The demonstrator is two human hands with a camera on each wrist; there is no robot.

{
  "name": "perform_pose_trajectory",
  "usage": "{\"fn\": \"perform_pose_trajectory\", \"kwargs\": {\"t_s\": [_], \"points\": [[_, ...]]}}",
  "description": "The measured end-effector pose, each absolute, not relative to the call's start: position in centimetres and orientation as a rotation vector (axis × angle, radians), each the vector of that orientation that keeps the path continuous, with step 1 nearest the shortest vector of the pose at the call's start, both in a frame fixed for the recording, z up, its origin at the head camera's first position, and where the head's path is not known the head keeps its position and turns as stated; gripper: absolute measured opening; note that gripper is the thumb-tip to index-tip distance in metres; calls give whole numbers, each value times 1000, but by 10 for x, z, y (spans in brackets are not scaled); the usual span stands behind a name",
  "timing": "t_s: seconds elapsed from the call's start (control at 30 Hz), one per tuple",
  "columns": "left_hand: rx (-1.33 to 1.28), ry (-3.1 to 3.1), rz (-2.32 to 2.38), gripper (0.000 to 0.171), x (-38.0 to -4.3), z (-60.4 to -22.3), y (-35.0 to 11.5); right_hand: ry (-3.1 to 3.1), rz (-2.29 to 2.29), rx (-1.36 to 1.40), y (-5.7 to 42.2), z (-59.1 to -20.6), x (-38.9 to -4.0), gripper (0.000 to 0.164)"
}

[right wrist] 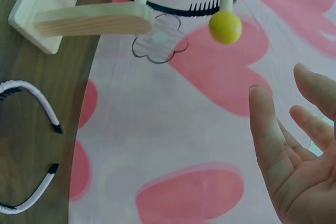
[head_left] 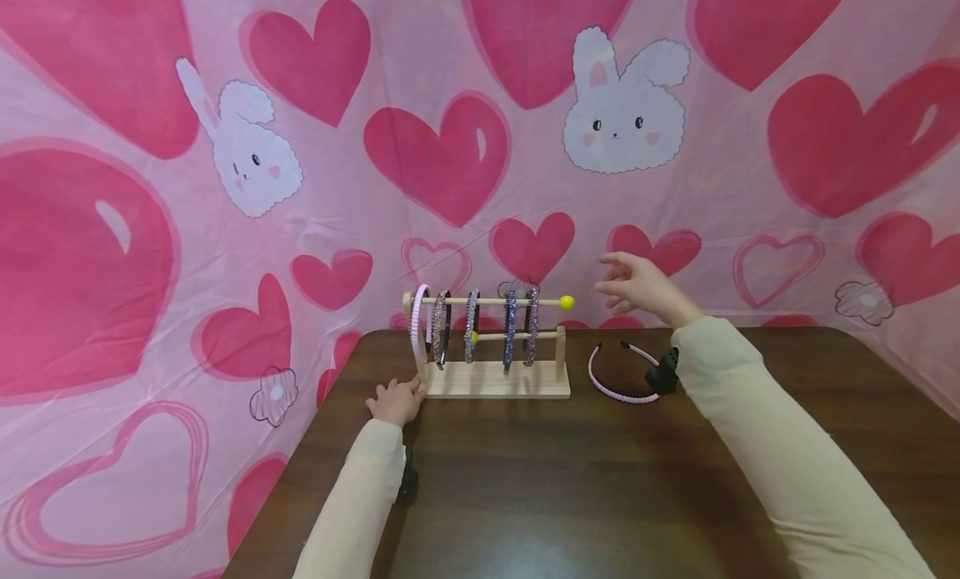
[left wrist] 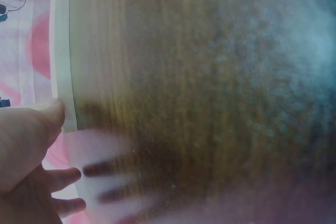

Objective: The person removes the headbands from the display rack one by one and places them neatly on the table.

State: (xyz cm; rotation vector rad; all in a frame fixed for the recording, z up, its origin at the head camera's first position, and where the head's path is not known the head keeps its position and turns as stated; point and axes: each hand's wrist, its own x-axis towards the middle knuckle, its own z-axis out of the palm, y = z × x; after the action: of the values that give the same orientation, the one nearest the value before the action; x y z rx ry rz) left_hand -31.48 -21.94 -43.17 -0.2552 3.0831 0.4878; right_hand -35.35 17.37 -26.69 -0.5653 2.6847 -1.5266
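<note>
A wooden headband rack [head_left: 495,379] stands toward the back of the table, several headbands hanging from its upper rod. A pink headband [head_left: 417,325] is at the left end; glittery ones, such as a blue one [head_left: 511,329], hang farther right. My left hand [head_left: 396,401] touches the base's left front corner with the thumb [left wrist: 53,116], its other fingers spread. To the right of the yellow ball [head_left: 567,302] at the rod's tip, my right hand [head_left: 645,287] is raised with loosely bent fingers and nothing in them. Below it a pale pink headband [head_left: 622,396] lies on the table.
The brown table [head_left: 525,487] runs back to a pink cloth [head_left: 435,54] printed with hearts and rabbits. A shorter, lower rod [head_left: 517,336] on the rack also ends in a yellow ball [head_left: 474,337]. Dark wrist cameras [head_left: 663,372] sit on both sleeves.
</note>
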Motion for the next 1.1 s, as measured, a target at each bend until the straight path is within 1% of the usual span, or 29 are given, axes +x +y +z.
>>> {"fn": "perform_pose_trajectory", "kwargs": {"t_s": [0.37, 0.67, 0.83, 1.0, 1.1], "points": [[-263, 3075, 495, 46, -315, -433, -219, 2664, -1484, -599, 153, -258, -354, 61], [-263, 3071, 489, 46, -315, -434, -218, 2633, -1497, -607, 136, -262, -355, 65], [-268, 3072, 487, 45, -315, -434, -218, 2621, -1491, -642, 128, -265, -356, 64], [-303, 3071, 495, 44, -323, -440, -221, 2607, -1500, -676, 121, -267, -356, 61], [-298, 3111, 462, 46, -335, -456, -227, 2595, -1501, -690, 116, -268, -355, 60]]}}
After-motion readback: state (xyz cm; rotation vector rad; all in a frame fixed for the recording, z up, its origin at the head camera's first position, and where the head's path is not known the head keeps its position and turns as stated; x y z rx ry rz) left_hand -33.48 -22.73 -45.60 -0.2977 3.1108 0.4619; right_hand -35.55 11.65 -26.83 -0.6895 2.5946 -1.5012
